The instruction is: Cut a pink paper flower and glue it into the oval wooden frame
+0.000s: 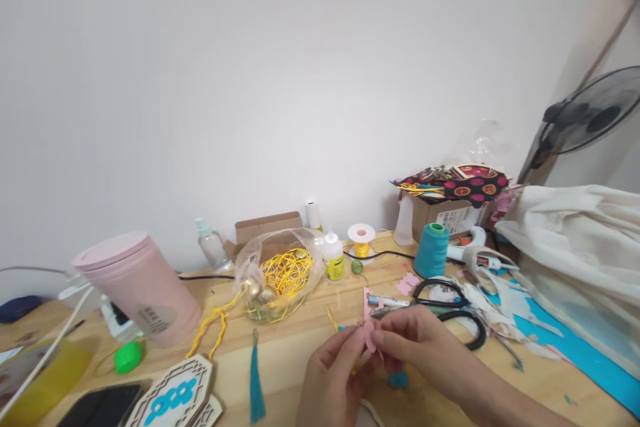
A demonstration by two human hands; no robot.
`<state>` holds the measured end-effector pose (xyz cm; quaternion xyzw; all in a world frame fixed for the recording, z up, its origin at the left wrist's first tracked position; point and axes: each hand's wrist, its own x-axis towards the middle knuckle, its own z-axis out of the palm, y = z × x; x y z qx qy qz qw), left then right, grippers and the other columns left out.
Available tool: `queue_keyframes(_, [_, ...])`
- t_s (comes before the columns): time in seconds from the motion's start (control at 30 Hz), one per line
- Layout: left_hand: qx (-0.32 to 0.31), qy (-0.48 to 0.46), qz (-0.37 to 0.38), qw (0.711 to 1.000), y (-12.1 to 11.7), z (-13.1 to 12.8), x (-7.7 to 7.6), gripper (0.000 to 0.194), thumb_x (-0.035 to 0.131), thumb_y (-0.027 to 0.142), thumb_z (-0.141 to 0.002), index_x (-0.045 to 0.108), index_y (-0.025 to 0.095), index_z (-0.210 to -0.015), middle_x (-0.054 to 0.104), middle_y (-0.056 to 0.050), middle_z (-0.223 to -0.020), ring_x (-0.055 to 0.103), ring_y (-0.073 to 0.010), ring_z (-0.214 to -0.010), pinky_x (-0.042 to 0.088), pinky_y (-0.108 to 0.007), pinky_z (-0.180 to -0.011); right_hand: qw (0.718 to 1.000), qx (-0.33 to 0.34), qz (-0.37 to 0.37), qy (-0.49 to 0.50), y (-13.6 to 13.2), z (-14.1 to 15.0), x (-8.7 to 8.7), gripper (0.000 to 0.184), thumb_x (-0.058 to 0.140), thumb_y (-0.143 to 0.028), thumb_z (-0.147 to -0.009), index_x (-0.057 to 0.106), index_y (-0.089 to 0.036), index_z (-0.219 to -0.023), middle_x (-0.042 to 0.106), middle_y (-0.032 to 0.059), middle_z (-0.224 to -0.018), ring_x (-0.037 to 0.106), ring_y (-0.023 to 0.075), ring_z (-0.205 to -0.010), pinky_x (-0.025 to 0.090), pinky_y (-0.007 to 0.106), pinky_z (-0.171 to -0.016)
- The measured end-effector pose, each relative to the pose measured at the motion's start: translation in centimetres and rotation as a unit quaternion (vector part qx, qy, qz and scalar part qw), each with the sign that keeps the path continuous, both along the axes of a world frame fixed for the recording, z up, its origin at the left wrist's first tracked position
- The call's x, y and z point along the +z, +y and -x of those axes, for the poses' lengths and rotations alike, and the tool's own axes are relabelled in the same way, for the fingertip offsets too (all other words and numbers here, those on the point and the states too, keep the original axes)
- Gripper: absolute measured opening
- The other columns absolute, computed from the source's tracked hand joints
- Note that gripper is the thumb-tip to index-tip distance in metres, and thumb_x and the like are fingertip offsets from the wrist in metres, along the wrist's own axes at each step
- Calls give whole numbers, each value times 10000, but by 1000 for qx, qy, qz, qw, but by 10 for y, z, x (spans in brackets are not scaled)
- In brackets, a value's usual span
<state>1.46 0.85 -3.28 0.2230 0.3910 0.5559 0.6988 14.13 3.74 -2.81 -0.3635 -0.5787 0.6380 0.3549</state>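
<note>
Hands (pixel 330 373) (pixel 425 340) pinch a thin pink curved cutout (pixel 369 335) left of black-handled scissors (pixel 445 307), apparently shaping it, next needing steadiness.

Tassel (pixel 257 380) left of hands (pixel 417 340), glue bottle (pixel 333 259) behind, scissors (pixel 483 331) before thread cone (pixel 431 253) — fan (pixel 597 117) right

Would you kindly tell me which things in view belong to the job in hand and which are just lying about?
Seemingly part of the job:
- pink piece, held by left hand and right hand
- scissors, close by, perhaps
- pink cut-out, perhaps

Apparently just lying about:
- pink cup
- phone
- spray bottle
</note>
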Motion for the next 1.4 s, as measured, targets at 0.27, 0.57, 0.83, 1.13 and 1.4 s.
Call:
queue_keyframes(0.27, [-30, 81, -42, 995, 2, 0, -7, 156, 696, 274, -626, 711, 133, -692, 623, -5, -540, 522, -109, -558, 411, -201, -565, 1000, 0, 0, -6, -7, -3, -7, 304, 642, -396, -670, 626, -111, -564, 477, -39, -500, 352, 77, -466, 245, 198, -440])
queue_keyframes(0.57, [-107, -43, 12, 993, 4, 9, -6, 172, 645, 254, -690, 707, 95, -715, 667, -81, -633, 578, -131, -594, 446, -215, -604, 1000, 7, 7, 1, -6, -4, -13, 369, 647, -466, -638, 632, -114, -529, 445, -48, -435, 325, 55, -399, 219, 187, -394])
queue_keyframes(0.83, [-110, 33, -67, 991, 2, 4, 6, 255, 684, 305, -637, 706, 122, -813, 657, -61, -661, 560, -142, -607, 457, -249, -617, 999, -19, -26, -18, -6, -4, -12, 473, 556, -561, -682, 614, -118, -528, 458, -36, -419, 372, 64, -380, 243, 181, -380])
queue_keyframes(1.13, [-6, 123, -27, 992, 1, 6, 6, 214, 739, 312, -557, 706, 107, -609, 693, -93, -712, 591, -154, -681, 475, -230, -623, 972, -117, -160, -124, 10, -15, -14, 530, 367, -485, -832, 569, -133, -491, 430, -41, -391, 365, 85, -365, 266, 201, -380])
queue_keyframes(1.4, [-55, 149, -20, 987, 4, 7, -1, 295, 718, 392, -564, 707, 114, -661, 689, -92, -679, 607, -167, -680, 455, -204, -543, 908, -149, -357, -159, 13, -23, 2, 136, 552, -260, -763, 642, -189, -689, 630, 26, -710, 538, 180, -711, 380, 306, -713])
